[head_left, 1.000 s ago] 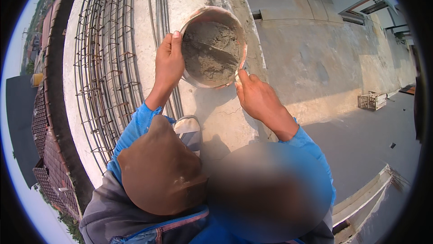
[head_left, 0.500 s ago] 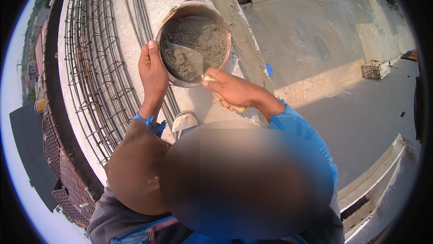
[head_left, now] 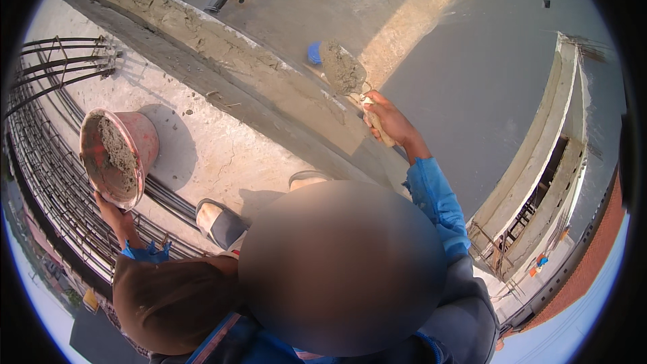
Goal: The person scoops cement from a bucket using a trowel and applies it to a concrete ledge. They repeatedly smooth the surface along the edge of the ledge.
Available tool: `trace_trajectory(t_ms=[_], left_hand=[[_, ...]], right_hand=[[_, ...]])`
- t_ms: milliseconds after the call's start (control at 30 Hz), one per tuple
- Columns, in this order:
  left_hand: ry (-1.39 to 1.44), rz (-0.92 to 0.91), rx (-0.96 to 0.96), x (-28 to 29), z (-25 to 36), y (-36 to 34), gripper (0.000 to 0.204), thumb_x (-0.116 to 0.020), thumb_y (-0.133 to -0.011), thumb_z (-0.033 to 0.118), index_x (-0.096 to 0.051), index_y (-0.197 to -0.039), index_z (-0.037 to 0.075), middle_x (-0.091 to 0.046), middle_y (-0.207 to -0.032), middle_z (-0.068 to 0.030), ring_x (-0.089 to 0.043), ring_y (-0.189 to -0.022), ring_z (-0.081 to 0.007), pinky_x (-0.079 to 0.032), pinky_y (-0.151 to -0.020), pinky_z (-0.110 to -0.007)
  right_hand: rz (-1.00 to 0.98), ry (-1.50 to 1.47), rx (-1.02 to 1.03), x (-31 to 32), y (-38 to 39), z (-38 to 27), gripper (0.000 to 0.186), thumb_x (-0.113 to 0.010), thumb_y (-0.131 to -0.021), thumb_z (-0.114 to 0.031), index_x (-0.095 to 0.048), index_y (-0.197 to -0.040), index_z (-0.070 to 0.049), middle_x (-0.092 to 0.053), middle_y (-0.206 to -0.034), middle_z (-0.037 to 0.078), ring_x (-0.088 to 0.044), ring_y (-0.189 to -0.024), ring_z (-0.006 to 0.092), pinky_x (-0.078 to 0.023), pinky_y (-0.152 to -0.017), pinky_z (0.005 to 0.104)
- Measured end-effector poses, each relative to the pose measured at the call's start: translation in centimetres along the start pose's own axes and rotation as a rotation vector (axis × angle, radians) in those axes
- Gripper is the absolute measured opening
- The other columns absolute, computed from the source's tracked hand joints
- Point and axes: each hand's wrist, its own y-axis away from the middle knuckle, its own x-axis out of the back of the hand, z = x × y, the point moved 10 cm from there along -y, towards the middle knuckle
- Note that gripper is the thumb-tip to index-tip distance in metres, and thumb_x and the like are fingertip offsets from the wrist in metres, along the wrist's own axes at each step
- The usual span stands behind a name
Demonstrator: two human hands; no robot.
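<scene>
Mortar (head_left: 342, 68), one trowel (head_left: 362, 80), one bucket (head_left: 144, 138)

Premises: an outdoor building site. The surface underfoot is bare, stained concrete (head_left: 205, 152) with crumbs of debris (head_left: 189, 112) on it. Steel bars tied into long cages (head_left: 54, 189) lie along the left side, and thicker bar ends (head_left: 60, 63) project near them. A low wall (head_left: 222, 51) crosses the area, its top rough and uncoated by paint. A splashed bucket (head_left: 147, 136) contains grey mortar (head_left: 118, 152); a trowel (head_left: 383, 131) carries more of it. Beyond the wall lies a plain grey floor (head_left: 465, 94). At right, raw concrete edging (head_left: 539, 142) frames a long opening. Sharp shadows and visible sky (head_left: 573, 330) confirm open air.
</scene>
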Motion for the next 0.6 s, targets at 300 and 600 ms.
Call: trace_trajectory(t_ms=[300,600], left_hand=[[-0.329,-0.041,0.067,4.5,3.9,-2.5,0.057,-0.05,-0.112,0.046,-0.052,-0.152,0.006,-0.063,-0.148,-0.0084,-0.064,-0.131,-0.0275,-0.053,-0.109,-0.042],[-0.415,-0.099,0.349,3.6,3.8,-1.5,0.068,-0.04,-0.11,0.062,-0.05,-0.155,0.011,-0.066,-0.142,-0.0027,-0.067,-0.109,-0.0204,-0.051,-0.086,-0.035]], right_hand=[[0.605,0.382,0.432,7.5,-3.3,8.9,0.038,-0.062,-0.104,-0.028,-0.055,-0.138,-0.013,-0.072,-0.102,0.019,-0.072,-0.082,0.039,-0.057,-0.073,0.0479],[0.649,0.534,0.107,-0.1,-11.8,23.5,0.039,-0.061,-0.102,-0.026,-0.056,-0.139,-0.014,-0.066,-0.126,0.027,-0.067,-0.111,0.0494,-0.055,-0.093,0.0571]])
